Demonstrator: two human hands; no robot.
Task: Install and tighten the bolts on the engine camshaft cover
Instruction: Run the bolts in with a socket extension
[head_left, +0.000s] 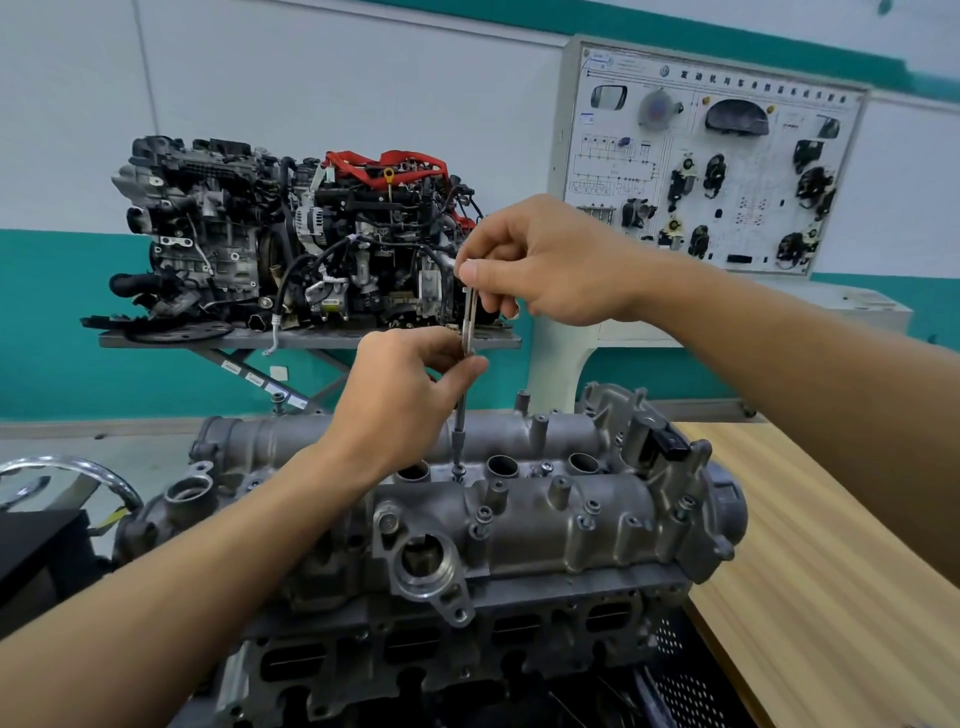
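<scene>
A grey cast camshaft cover (524, 525) sits on top of the engine head in front of me. A thin steel extension driver (460, 415) stands upright over it, its socket tip resting on a bolt (458, 472) in the cover's middle valley between the round plug wells. My left hand (410, 395) pinches the driver's shaft partway up. My right hand (540, 265) grips the driver's top end from above. Another bolt (484, 515) stands on the near rail, and one more bolt (545, 467) sits between the wells.
A wooden table (810, 571) runs along the right. Behind, a complete engine (291, 234) rests on a grey lift stand (311, 340). A white training board (706, 161) with car parts stands at the back right. A chrome ring (78, 470) and black box are at left.
</scene>
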